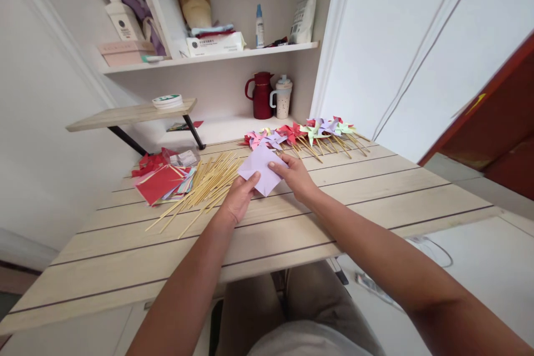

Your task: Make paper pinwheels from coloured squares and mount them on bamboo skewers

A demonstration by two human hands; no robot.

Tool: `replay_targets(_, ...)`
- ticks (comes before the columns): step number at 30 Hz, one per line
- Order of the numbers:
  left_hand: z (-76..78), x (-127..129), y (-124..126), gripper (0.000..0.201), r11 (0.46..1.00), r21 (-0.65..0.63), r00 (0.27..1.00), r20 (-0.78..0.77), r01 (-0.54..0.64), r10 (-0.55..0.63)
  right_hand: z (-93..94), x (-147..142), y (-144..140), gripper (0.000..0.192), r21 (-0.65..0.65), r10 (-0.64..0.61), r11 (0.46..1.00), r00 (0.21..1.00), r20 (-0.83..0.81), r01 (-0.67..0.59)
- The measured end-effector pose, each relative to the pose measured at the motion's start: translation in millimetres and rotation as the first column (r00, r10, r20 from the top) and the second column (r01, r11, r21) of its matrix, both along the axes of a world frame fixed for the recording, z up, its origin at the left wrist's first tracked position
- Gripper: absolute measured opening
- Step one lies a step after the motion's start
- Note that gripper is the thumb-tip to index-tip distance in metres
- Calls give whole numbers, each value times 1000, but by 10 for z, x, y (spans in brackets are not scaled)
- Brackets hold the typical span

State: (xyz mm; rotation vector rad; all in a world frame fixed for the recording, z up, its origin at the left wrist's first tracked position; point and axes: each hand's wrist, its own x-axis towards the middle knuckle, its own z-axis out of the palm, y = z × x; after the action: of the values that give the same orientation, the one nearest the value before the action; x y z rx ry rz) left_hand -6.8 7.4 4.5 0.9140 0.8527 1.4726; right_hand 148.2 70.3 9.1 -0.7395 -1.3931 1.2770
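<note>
Between my two hands a square of lilac paper (262,166) is held up over the table, one corner pointing toward me. My left hand (241,196) pinches its left lower edge, thumb on top. At the right edge my right hand (295,175) grips it, with the thumb lying on the paper and the fingers behind. Thin wooden sticks (208,181) lie in a loose pile just left of my left hand. Beyond the paper, finished paper pinwheels (294,132) in red, lilac, pink and green rest on the table with their sticks toward me.
A stack of coloured paper (161,184) lies at the left, beside a clear plastic box (183,158). A small raised wooden stand (133,115) carries a round white container (167,101). A red jug (262,97) and a cream cup (282,99) stand at the back.
</note>
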Motion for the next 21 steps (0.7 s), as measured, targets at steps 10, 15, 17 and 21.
replay_targets(10,-37,-22,35,42,992,-100,993,78,-83,91,23,11,-28,40,94,1,996,998,59,-7)
replay_targets(15,-10,-75,66,38,974,-135,961,188,-180,204,50,63,-36,54,188,4,982,995,104,-24)
replay_targets(17,3,-97,79,33,968,-141,942,235,-209,238,44,70,-30,54,224,11,974,992,126,-39)
replay_targets(21,22,-118,90,27,959,-151,917,287,-241,276,23,54,-31,48,391,-66,920,969,239,-34)
